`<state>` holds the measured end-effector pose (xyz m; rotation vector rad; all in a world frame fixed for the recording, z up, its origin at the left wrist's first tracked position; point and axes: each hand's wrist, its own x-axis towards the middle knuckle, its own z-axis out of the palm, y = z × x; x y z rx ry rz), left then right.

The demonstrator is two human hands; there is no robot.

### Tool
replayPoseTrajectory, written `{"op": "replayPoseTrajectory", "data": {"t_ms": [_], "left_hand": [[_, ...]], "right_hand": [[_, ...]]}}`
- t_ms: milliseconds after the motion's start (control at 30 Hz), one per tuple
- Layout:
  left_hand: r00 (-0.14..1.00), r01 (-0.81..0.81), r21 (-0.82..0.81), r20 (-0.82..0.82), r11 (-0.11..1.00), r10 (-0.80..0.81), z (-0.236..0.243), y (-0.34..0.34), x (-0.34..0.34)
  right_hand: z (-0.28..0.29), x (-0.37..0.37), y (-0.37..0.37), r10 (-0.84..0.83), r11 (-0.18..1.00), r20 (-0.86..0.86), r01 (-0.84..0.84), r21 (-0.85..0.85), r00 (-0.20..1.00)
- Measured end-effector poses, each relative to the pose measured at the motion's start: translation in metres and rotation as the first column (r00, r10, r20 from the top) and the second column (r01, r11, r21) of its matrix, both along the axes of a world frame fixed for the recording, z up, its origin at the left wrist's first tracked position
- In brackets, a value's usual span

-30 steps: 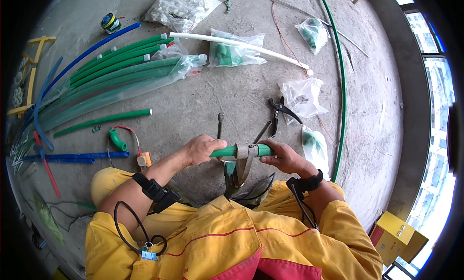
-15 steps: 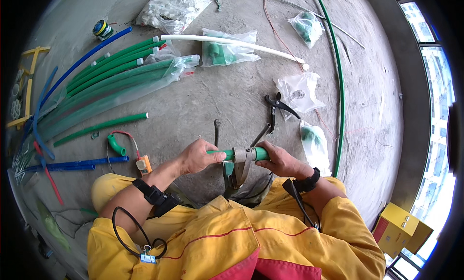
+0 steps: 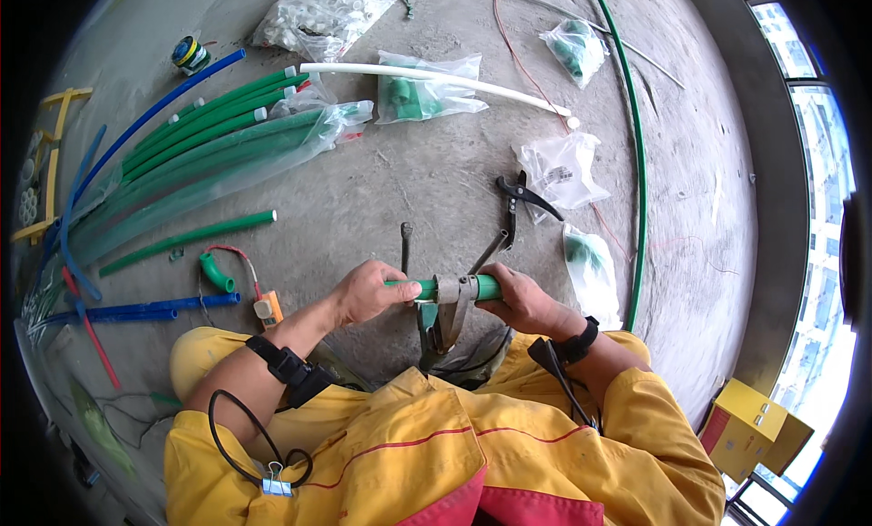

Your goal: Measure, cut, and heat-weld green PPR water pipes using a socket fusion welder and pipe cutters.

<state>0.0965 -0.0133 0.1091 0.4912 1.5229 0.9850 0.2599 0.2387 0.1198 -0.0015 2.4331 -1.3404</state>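
In front of my lap, a pipe fusion heater (image 3: 450,319) stands on its metal legs, with a grey round die on each side of its plate. My left hand (image 3: 374,292) is closed around a short green plastic pipe (image 3: 427,290), its thumb lying along the top, and the pipe's end meets the left die. On the other side, my right hand (image 3: 522,301) grips a green pipe fitting (image 3: 488,288) against the right die. The fingers cover most of the fitting, so its full shape is hidden. Both pieces line up level across the heater.
Black-handled pipe cutters (image 3: 525,197) lie beyond my right hand. Bagged green pipes (image 3: 218,163), a loose green pipe (image 3: 186,243) and blue pipes (image 3: 150,308) lie left. A green elbow (image 3: 216,273) rests near an orange socket box (image 3: 269,309). Bags of fittings (image 3: 589,263) lie right.
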Motion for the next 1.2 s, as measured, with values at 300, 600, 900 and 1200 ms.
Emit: {"op": "replayPoseTrajectory", "data": {"t_ms": [300, 600, 900, 1200], "left_hand": [[0.995, -0.048, -0.027, 0.086, 0.998, 0.05, -0.012, 0.0, 0.003], [0.929, -0.281, -0.119, 0.213, 0.952, 0.302, -0.004, 0.002, -0.015], [0.973, -0.222, -0.058, 0.048, 0.973, 0.225, -0.018, 0.004, -0.018], [0.94, -0.225, -0.13, 0.232, 0.966, 0.25, -0.014, 0.0, -0.021]], "right_hand": [[0.003, -0.004, 0.001, -0.011, 1.0, 0.055, 0.009, 0.021, 0.998], [0.0, -0.012, 0.008, -0.062, 0.998, 0.143, 0.062, 0.001, 0.988], [-0.002, -0.017, 0.011, -0.079, 0.995, 0.115, 0.085, -0.055, 0.99], [-0.02, -0.017, 0.018, -0.162, 0.926, 0.215, 0.224, -0.303, 0.963]]}}
